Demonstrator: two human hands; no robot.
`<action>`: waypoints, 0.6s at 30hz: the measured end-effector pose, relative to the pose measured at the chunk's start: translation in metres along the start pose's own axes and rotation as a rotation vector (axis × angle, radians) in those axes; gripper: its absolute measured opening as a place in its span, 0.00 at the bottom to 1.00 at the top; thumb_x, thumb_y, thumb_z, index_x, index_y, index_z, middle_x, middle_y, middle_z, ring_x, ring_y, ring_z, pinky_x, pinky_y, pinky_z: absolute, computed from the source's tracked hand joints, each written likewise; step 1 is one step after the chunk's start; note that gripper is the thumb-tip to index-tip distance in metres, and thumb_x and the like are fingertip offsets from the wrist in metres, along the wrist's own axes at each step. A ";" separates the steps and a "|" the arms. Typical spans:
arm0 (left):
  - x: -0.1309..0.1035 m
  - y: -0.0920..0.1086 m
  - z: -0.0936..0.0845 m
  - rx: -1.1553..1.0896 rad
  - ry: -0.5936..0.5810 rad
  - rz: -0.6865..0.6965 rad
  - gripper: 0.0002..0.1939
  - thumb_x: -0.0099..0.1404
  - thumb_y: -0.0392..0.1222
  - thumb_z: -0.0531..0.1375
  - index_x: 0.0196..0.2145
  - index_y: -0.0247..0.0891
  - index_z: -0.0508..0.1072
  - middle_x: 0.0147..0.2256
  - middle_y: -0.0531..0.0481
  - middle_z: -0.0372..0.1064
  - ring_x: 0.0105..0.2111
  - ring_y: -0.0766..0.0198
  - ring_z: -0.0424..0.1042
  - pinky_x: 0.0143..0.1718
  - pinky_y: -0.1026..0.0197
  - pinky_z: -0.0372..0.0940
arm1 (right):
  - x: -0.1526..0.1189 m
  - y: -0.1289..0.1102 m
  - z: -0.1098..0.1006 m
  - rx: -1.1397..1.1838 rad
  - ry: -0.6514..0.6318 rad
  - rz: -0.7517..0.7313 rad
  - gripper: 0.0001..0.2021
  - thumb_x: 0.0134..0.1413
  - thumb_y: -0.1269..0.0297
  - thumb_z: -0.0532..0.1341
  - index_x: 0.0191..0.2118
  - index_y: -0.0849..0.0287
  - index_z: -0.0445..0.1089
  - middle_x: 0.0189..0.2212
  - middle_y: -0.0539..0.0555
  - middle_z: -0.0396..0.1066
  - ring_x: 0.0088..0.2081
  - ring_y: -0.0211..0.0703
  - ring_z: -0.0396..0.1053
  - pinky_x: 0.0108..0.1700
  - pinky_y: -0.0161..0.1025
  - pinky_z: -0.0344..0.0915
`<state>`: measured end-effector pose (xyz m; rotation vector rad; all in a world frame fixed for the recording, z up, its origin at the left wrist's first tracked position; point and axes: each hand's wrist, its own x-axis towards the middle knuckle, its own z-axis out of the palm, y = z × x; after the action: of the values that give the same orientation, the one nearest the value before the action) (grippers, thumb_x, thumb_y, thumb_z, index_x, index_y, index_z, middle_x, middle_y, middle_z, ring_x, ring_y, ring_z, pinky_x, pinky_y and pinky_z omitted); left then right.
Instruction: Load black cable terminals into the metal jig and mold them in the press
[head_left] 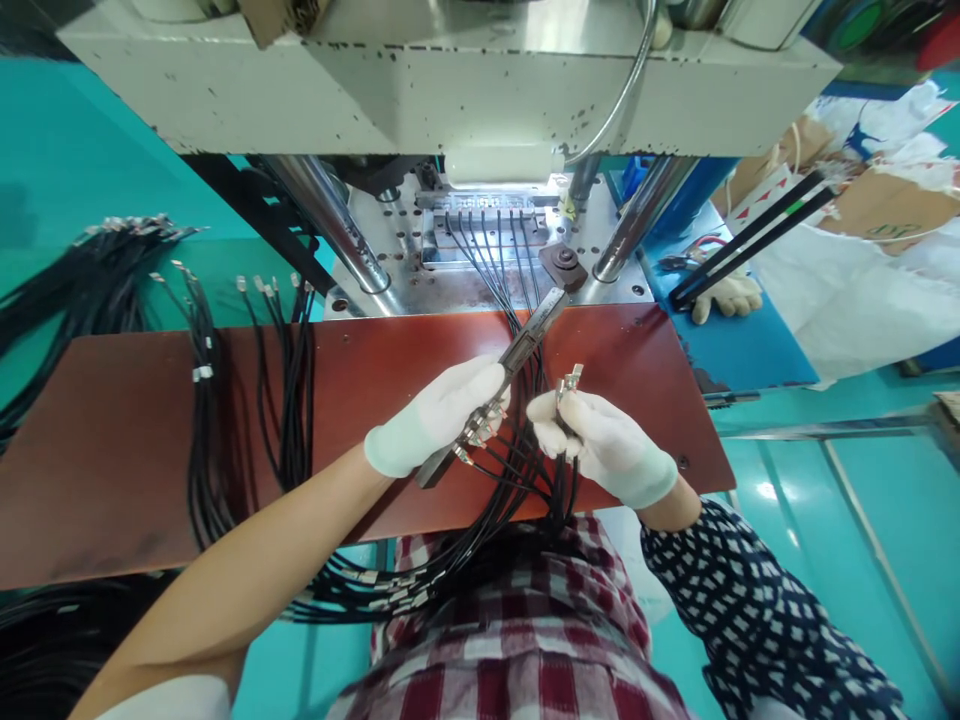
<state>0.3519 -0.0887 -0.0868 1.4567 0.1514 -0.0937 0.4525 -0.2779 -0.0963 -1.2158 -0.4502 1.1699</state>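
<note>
My left hand, in a white glove, is wrapped round a dark metal bar that slants up to the right. Several cable ends with metal terminals sit along the bar's lower part, below my fingers. In my right hand, also gloved, black cables are pinched near their ends, and their metal terminals stick up past the fingertips. The two hands are close together but apart, over the reddish-brown board. More black cables run from the press bed toward me, passing beneath the bar.
Ahead stands a press with a pale upper beam, steel guide posts and a lower die holding cable ends. Cable bundles lie at the left. A blue shelf at the right bears a glove and black bars.
</note>
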 end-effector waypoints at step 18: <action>0.000 -0.008 0.006 0.067 -0.093 0.040 0.21 0.73 0.56 0.48 0.33 0.35 0.64 0.27 0.53 0.62 0.25 0.69 0.59 0.26 0.64 0.57 | 0.006 -0.028 0.020 -0.523 0.105 -0.104 0.17 0.56 0.67 0.58 0.16 0.60 0.65 0.18 0.48 0.65 0.26 0.35 0.62 0.36 0.35 0.58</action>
<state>0.3510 -0.0957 -0.0937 1.5181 0.0432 -0.1352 0.4513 -0.2603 -0.0658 -1.6714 -0.7614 0.9187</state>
